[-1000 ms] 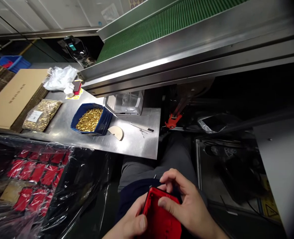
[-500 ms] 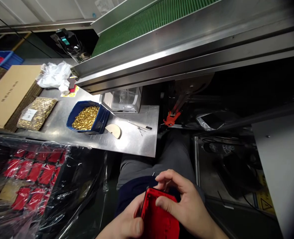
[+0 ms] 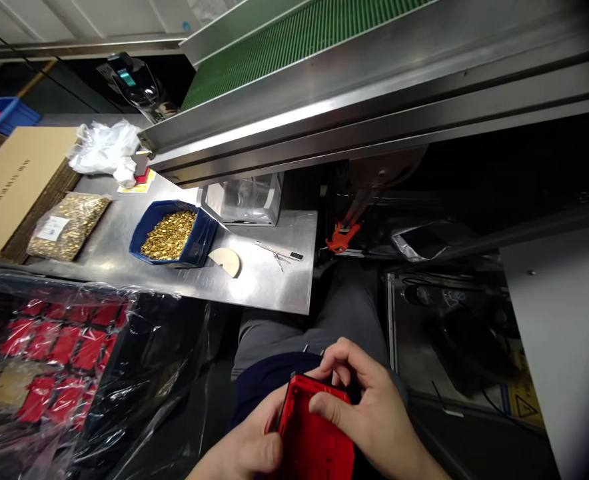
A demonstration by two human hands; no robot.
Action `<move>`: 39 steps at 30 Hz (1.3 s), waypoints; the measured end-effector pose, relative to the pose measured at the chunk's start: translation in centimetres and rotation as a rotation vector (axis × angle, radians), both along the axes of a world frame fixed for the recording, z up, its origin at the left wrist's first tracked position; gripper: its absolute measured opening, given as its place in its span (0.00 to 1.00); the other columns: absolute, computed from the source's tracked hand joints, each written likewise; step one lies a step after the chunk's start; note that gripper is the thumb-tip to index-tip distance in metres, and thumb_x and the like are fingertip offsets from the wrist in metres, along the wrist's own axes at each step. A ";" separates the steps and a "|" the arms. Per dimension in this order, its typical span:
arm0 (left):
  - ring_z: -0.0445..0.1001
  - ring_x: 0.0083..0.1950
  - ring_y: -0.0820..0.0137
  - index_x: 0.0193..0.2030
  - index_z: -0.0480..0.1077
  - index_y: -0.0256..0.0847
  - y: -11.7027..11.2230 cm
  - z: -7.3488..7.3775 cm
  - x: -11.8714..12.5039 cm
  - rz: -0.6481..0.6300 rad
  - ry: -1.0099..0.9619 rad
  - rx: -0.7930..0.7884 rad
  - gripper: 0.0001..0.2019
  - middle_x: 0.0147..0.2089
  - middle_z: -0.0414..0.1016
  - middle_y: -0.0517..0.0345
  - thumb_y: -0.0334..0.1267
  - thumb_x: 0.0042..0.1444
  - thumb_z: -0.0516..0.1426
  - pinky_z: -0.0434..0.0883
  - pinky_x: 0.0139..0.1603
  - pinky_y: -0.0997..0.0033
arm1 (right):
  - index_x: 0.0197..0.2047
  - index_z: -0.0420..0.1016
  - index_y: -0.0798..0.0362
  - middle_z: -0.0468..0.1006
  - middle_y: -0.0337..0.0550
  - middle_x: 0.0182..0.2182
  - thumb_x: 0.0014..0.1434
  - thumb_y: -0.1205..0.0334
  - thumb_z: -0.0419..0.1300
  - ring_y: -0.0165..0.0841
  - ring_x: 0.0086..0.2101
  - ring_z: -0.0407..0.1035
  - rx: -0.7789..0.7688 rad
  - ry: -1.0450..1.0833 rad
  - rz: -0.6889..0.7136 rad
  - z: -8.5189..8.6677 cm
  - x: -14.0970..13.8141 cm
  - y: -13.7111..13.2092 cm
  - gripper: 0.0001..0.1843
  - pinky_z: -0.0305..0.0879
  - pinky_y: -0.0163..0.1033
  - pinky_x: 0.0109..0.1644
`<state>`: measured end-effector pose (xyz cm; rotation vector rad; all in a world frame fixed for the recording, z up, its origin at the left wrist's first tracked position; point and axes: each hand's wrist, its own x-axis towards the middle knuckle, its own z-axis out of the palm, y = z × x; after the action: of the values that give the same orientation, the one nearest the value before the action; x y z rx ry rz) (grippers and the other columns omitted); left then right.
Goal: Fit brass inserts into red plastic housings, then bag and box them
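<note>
A red plastic housing (image 3: 315,437) with a dark outer edge is tilted above my lap, its hollow inside facing me. My left hand (image 3: 254,437) wraps its left side, thumb along the near edge. On the upper right rim, my right hand (image 3: 367,407) grips with the thumb inside the housing and the fingers bent behind the rim. Those fingertips are partly hidden, so I cannot tell whether they hold anything small. The housing's lower end runs out of the picture.
On the metal table (image 3: 269,290) stand a blue bin (image 3: 202,243) of small brass parts, a bag of similar parts (image 3: 67,227) and a clear-fronted bin (image 3: 244,199). A plastic-lined box (image 3: 109,393) at the left holds several red housings (image 3: 64,343). A green conveyor (image 3: 284,47) crosses above.
The hands and the red housing have shifted slightly left in the picture, as has the whole scene. The grip looks nearly the same.
</note>
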<state>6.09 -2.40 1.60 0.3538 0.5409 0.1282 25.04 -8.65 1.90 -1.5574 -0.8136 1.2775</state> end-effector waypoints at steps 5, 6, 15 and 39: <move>0.67 0.67 0.44 0.68 0.65 0.44 -0.2 -0.4 -0.4 -0.015 -0.018 -0.017 0.45 0.66 0.69 0.41 0.59 0.46 0.70 0.57 0.69 0.45 | 0.48 0.75 0.46 0.77 0.37 0.38 0.55 0.55 0.73 0.33 0.39 0.72 0.045 0.051 0.014 0.0 -0.3 -0.1 0.19 0.68 0.35 0.46; 0.68 0.66 0.45 0.69 0.65 0.44 -0.3 -0.5 -0.5 -0.016 -0.015 -0.017 0.45 0.66 0.69 0.41 0.59 0.46 0.70 0.58 0.69 0.46 | 0.47 0.76 0.46 0.77 0.37 0.38 0.55 0.53 0.73 0.33 0.38 0.72 0.057 0.029 0.016 -0.2 -0.2 -0.3 0.19 0.68 0.36 0.46; 0.73 0.60 0.46 0.69 0.65 0.40 -0.2 -0.5 -0.9 0.034 -0.002 -0.026 0.49 0.62 0.72 0.38 0.61 0.43 0.71 0.67 0.61 0.51 | 0.50 0.76 0.43 0.77 0.38 0.38 0.68 0.50 0.59 0.33 0.39 0.72 0.146 -0.073 0.022 -0.8 1.5 -1.8 0.11 0.67 0.35 0.44; 0.53 0.75 0.42 0.70 0.60 0.46 0.2 -1.0 -0.7 0.094 -0.035 0.133 0.39 0.76 0.55 0.44 0.46 0.52 0.66 0.51 0.73 0.41 | 0.49 0.75 0.44 0.74 0.39 0.39 0.70 0.56 0.57 0.32 0.40 0.71 0.150 -0.066 -0.060 -2.1 0.3 -3.4 0.08 0.66 0.36 0.46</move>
<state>5.36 -2.20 0.62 0.4548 0.5159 0.2612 25.32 -12.03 -0.23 -1.4991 -0.8775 1.1010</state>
